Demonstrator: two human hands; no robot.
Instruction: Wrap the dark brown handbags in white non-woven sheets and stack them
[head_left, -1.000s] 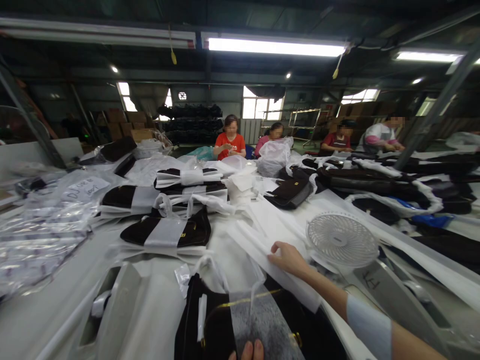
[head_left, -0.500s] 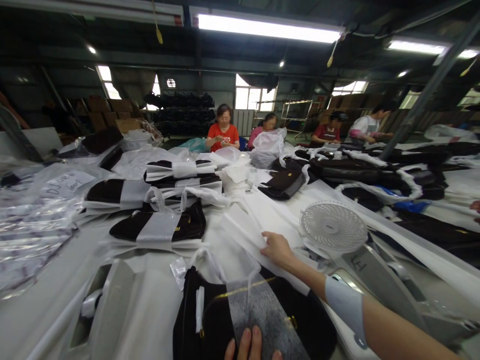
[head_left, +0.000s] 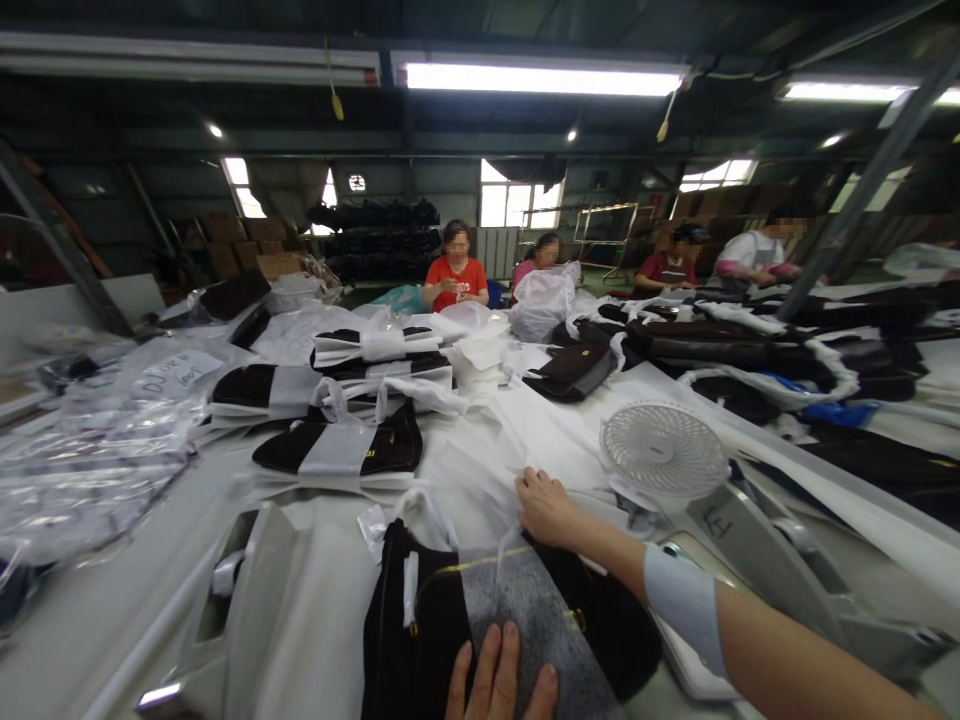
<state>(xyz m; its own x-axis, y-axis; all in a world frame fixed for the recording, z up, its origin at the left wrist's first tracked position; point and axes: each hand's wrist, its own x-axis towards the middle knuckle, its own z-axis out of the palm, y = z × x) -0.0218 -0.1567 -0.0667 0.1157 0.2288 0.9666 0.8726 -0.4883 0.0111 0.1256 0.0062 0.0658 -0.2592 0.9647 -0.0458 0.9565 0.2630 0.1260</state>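
A dark handbag [head_left: 420, 640] with gold zip and hardware lies in front of me, a translucent wrapping strip [head_left: 517, 600] across its middle. My left hand [head_left: 495, 680] rests flat on the strip and bag, fingers spread. Beyond the bag, my right hand [head_left: 547, 510] has its fingers closed at the edge of a thin white sheet [head_left: 480, 470], which runs toward the bag's far side. A white-wrapped handle [head_left: 431, 510] rises at the bag's back left.
Wrapped dark bags [head_left: 337, 445] are stacked at the back left. A white fan [head_left: 664, 450] stands right of my right hand, near a phone-like device [head_left: 701, 670]. Grey tape dispensers [head_left: 247, 600] flank the bag. Plastic bags [head_left: 127, 430] cover the left. Several co-workers [head_left: 455, 275] sit beyond.
My right hand has shifted slightly left and closer to the bag, its fingers now closed at the sheet. My left hand stays on the bag. The whole view has shifted a little.
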